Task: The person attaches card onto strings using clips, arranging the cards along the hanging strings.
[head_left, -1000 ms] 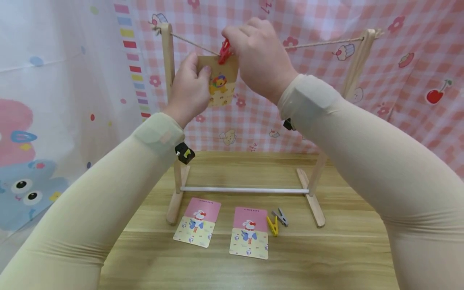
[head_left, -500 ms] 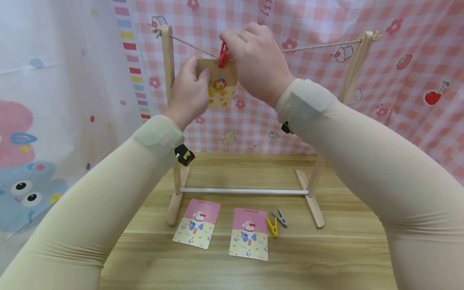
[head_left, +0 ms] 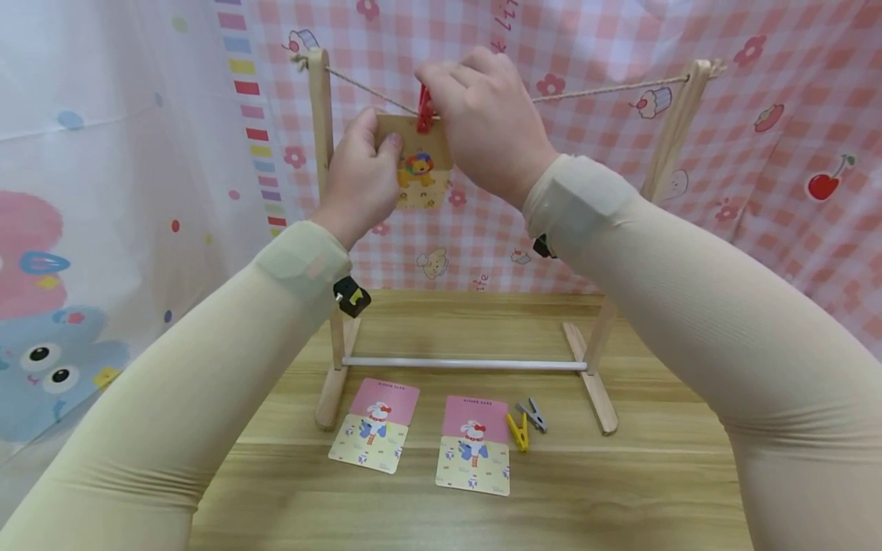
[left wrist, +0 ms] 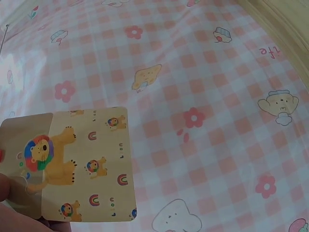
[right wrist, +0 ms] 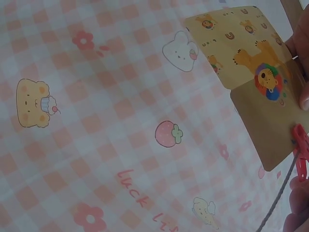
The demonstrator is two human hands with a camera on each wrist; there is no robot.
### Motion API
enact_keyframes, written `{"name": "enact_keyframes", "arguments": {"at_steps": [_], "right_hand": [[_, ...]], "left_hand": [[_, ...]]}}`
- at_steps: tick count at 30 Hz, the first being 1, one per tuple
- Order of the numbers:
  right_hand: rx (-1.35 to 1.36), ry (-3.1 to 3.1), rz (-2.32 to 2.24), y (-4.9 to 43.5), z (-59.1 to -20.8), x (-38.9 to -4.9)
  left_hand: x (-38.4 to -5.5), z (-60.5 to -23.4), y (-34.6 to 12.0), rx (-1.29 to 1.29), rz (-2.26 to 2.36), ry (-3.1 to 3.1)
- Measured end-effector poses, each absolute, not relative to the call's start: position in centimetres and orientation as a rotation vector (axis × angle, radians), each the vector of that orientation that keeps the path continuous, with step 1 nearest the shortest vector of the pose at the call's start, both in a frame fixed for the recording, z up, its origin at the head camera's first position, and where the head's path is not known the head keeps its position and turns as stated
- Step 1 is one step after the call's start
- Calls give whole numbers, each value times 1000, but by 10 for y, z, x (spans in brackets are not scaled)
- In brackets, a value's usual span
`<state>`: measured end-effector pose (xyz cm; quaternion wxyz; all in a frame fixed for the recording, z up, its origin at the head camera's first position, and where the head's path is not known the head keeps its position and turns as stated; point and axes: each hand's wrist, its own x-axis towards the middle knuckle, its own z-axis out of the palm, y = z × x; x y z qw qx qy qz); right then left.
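A brown and yellow lion card (head_left: 416, 172) is up at the rope (head_left: 372, 89) strung between two wooden posts. My left hand (head_left: 358, 172) pinches the card's left edge, thumb on its front; the left wrist view shows the lion card (left wrist: 89, 166) with only a bit of that hand. At the card's top edge is a red clothespin (head_left: 424, 111), which my right hand (head_left: 492, 126) pinches. In the right wrist view the red clothespin (right wrist: 300, 150) lies over the card's edge beside the rope (right wrist: 277, 198). The right fingertips are partly hidden.
On the wooden table (head_left: 468, 524) lie two pink and yellow cards, a left card (head_left: 374, 425) and a right card (head_left: 473, 444). Beside them are a yellow clothespin (head_left: 518, 431) and a grey clothespin (head_left: 533, 414). A white rod (head_left: 465, 363) joins the stand's feet.
Both hands, the lion card and the red clothespin sit slightly lower in the head view. The clothespin has turned more upright. Both hands keep their hold.
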<state>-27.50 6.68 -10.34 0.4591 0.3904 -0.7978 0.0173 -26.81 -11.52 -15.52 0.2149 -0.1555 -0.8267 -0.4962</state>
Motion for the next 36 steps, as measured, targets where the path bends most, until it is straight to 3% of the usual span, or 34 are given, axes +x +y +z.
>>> {"name": "enact_keyframes", "arguments": {"at_steps": [36], "right_hand": [[910, -2070, 3, 74, -101, -272]], "left_hand": [[-267, -150, -114, -496, -1385, -2197]]}}
